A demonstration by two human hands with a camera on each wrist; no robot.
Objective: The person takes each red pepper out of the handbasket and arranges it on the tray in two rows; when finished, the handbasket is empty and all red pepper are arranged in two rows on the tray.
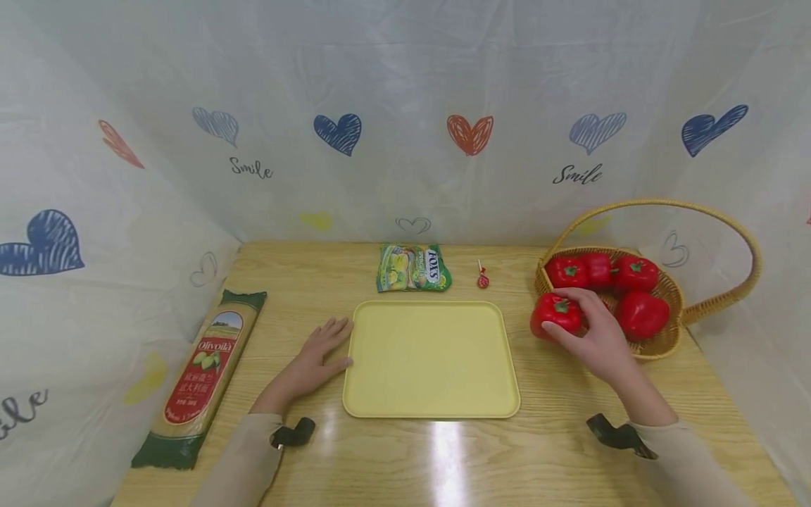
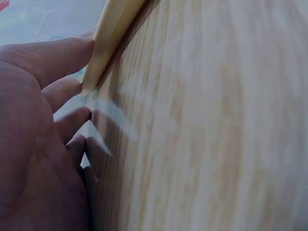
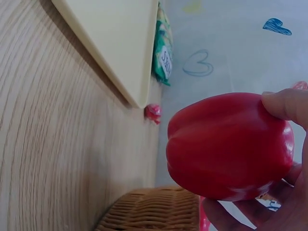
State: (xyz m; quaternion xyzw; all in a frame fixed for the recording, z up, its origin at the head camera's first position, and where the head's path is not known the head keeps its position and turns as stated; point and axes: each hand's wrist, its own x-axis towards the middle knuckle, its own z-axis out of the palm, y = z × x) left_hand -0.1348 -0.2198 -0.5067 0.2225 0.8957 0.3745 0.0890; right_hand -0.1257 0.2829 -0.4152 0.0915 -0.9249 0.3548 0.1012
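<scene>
My right hand (image 1: pixel 595 336) grips a red bell pepper (image 1: pixel 557 314) with a green stem, thumb on one side and fingers on the other. In the right wrist view the pepper (image 3: pixel 230 147) hangs above the table, over the rim of a wicker basket (image 3: pixel 151 209). More red peppers (image 1: pixel 641 315) lie inside that basket (image 1: pixel 678 331). Over on the left, my left hand (image 1: pixel 312 362) has its fingers spread, with the tips right at the left edge of a yellow rectangular tray (image 1: pixel 434 359). Those fingertips (image 2: pixel 86 45) meet the tray's side (image 2: pixel 103 43) in the left wrist view.
Behind the tray lie a green FOX'S candy bag (image 1: pixel 413 268) and a red lollipop (image 1: pixel 483 279). A long pack of Olivoilà pasta (image 1: pixel 204 380) rests at the left. The basket's tall handle (image 1: pixel 750 267) arches up at the right. A printed curtain (image 1: pixel 405 141) encloses the table.
</scene>
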